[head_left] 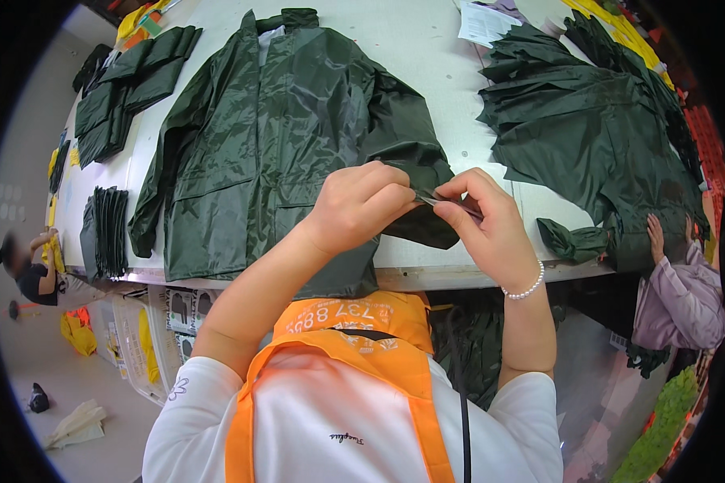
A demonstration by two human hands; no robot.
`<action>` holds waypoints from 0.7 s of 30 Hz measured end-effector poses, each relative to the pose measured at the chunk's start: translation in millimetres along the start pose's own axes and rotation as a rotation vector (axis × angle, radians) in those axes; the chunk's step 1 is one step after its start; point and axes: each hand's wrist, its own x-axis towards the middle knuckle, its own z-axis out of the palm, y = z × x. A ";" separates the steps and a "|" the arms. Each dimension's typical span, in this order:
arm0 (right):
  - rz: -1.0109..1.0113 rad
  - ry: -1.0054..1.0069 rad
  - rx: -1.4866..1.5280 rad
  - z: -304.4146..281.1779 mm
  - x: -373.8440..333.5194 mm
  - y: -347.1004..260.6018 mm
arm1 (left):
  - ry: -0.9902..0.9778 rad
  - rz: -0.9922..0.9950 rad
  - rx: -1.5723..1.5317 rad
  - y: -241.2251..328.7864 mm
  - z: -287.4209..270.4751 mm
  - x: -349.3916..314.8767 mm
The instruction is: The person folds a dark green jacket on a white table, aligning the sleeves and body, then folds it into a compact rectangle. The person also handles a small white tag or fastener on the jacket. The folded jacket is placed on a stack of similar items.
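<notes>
A dark green rain jacket [250,169] lies spread on the white table, its collar at the far side. Over its right-hand sleeve [407,121], near the cuff end, both my hands meet with fingertips almost touching. My left hand [361,208] is closed in a pinch; what sits between its fingers is too small to make out. Thumb and forefinger of my right hand [482,216] pinch a thin, silvery, pointed tool [432,200], whose tip points toward the left fingertips. Its exact kind is mostly hidden by the fingers.
Folded dark green garments [105,121] and an upright folded stack [103,233] lie at the left. More green jackets [572,137] are piled at the right, where a co-worker's hand [656,238] rests. Papers [486,24] lie at the back. Another person [36,262] stands far left.
</notes>
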 end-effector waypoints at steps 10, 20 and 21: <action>0.058 0.047 0.089 2.3 2.1 10.2 | -0.028 -0.011 0.027 1.4 0.5 1.4; 0.288 0.519 -0.646 -72.3 -22.0 307.1 | -0.091 -1.179 0.175 9.8 -85.0 -188.6; 0.354 0.539 -0.780 -86.6 -34.8 337.3 | 0.049 -1.347 0.318 5.6 -103.2 -231.6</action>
